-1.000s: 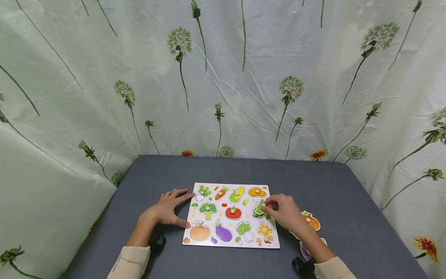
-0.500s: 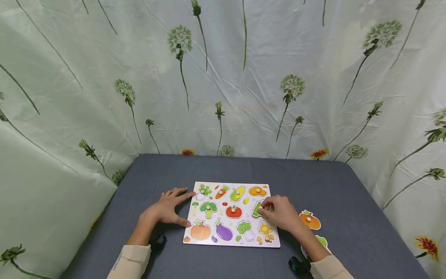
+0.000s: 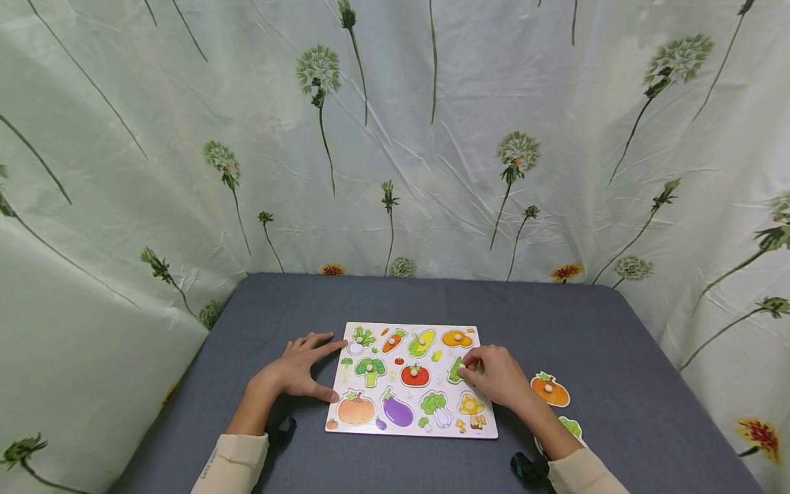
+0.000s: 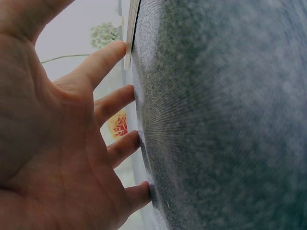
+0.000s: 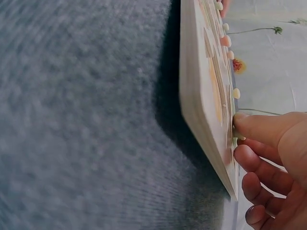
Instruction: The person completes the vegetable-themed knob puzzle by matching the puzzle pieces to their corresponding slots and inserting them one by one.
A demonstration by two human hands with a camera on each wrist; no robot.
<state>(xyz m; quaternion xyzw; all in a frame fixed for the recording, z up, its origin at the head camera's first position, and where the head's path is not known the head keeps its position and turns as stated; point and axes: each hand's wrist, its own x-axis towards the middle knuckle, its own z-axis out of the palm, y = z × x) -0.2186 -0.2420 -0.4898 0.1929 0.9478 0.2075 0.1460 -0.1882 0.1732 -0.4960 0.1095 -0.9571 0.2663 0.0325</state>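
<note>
A white vegetable puzzle board [image 3: 395,383] lies on the table. My left hand [image 3: 298,369], fingers spread, touches its left edge with index finger and thumb; in the left wrist view that hand [image 4: 67,134] has a fingertip against the board's edge. At the right side of the board, my right hand [image 3: 496,376] pinches the knob of a green puzzle piece [image 3: 454,371], partly hidden by the fingers. From the right wrist view, thumb and index finger of the right hand [image 5: 273,153] meet at that knob, low over the board [image 5: 199,91]. Whether the piece sits flush is unclear.
Knobbed carrot [image 3: 393,341], corn [image 3: 422,343], broccoli [image 3: 370,371] and tomato [image 3: 415,375] pieces sit in the board. Right of it lie a pumpkin piece [image 3: 550,390] and a green-topped piece [image 3: 571,427], partly covered by the right forearm. A floral curtain [image 3: 395,137] hangs behind the table.
My right hand has moved slightly left and brought the green piece from a skewed position onto its place on the board. The left hand has stayed at the board's edge.
</note>
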